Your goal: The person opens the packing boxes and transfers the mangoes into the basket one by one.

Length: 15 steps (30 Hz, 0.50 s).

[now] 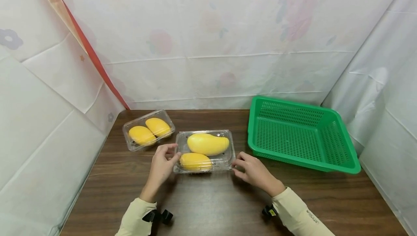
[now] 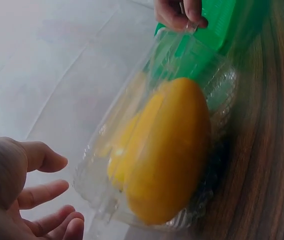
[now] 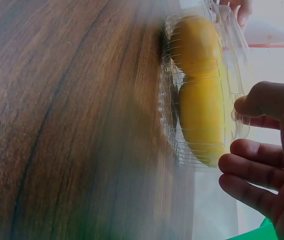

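Observation:
A clear plastic clamshell box [image 1: 222,163] with two yellow mangoes [image 1: 207,144] in it sits at mid-table. My right hand [image 1: 252,171] is at its right front corner; in the right wrist view, the thumb [image 3: 249,104] and index finger pinch the rim, while the other fingers stay loose. My left hand [image 1: 163,165] is beside the left side, thumb and fingers spread. From the left wrist view, these fingers [image 2: 44,192] look slightly apart from the plastic. Both mangoes show through the clear plastic.
A second clear box [image 1: 133,145] holding two mangoes lies at the back left. On the right stands a green perforated basket [image 1: 303,164]. Printed cloth [image 1: 208,47] hangs behind the table and along both sides.

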Each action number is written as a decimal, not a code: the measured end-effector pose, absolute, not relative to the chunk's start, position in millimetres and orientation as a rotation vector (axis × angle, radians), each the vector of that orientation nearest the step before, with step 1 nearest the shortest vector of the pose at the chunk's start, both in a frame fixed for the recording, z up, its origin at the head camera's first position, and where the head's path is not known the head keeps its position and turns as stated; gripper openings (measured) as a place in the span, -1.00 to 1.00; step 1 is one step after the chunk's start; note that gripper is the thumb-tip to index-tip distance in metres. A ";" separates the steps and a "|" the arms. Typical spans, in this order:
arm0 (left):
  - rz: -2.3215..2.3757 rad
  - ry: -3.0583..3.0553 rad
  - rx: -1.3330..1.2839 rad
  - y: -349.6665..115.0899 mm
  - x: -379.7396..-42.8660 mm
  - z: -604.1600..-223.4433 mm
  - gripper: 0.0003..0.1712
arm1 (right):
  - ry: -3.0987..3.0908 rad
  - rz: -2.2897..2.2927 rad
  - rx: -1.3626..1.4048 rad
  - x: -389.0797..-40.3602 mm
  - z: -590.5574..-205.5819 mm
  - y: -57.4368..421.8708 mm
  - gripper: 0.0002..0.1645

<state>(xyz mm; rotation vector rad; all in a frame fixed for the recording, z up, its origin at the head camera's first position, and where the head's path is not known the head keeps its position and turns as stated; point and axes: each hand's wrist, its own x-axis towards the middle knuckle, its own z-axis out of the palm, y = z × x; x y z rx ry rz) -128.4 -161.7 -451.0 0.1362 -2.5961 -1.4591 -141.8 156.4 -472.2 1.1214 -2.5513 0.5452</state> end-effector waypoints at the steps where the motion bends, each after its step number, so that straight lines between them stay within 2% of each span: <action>1: -1.449 -2.592 0.122 -160.7 -127.1 -449.6 -0.63 | -2.551 0.547 1.120 -141.7 -472.0 156.3 -0.84; 15: -1.524 -2.470 -0.078 -135.7 -107.9 -445.6 -0.86 | -2.527 0.544 1.113 -140.8 -472.6 156.4 -0.84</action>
